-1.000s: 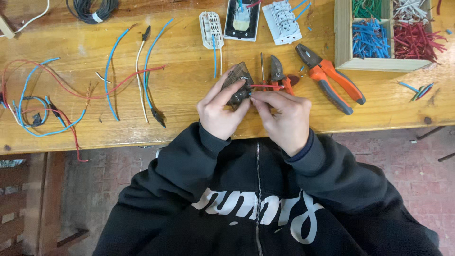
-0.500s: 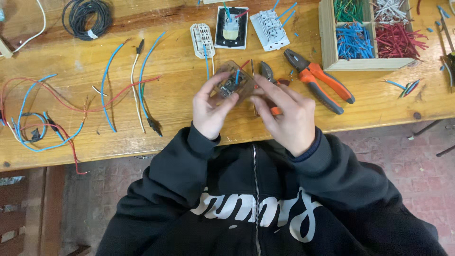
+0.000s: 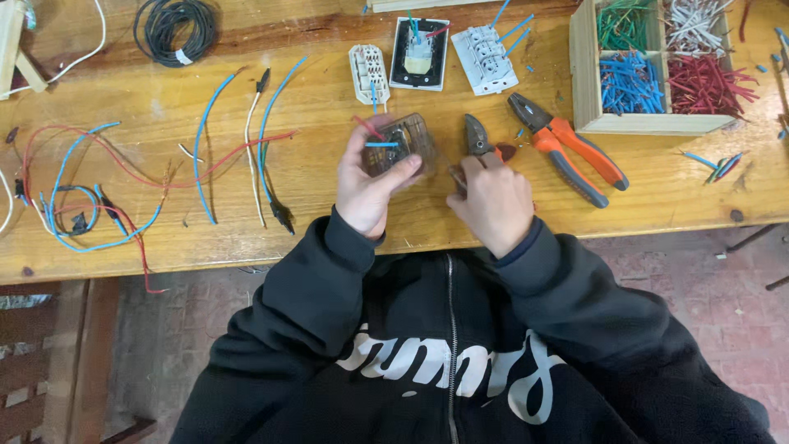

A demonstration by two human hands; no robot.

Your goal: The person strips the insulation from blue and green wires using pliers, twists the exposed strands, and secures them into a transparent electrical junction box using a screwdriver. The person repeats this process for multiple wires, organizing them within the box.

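at frame centre the left hand (image 3: 371,185) now grips the brown see-through switch module with short blue and red wires (image 3: 400,145), turned face up above the wooden desk (image 3: 312,205); the right hand (image 3: 491,201) has slid off it, closed around an orange-handled tool (image 3: 478,141).

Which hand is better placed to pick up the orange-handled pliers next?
Right. The right hand lies just beside the orange-handled pliers, while the left hand is farther away and grips the transparent switch module.

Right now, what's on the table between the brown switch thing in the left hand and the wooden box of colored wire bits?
In the head view, two pliers lie there: small dark-jawed cutters and bigger orange-handled pliers.
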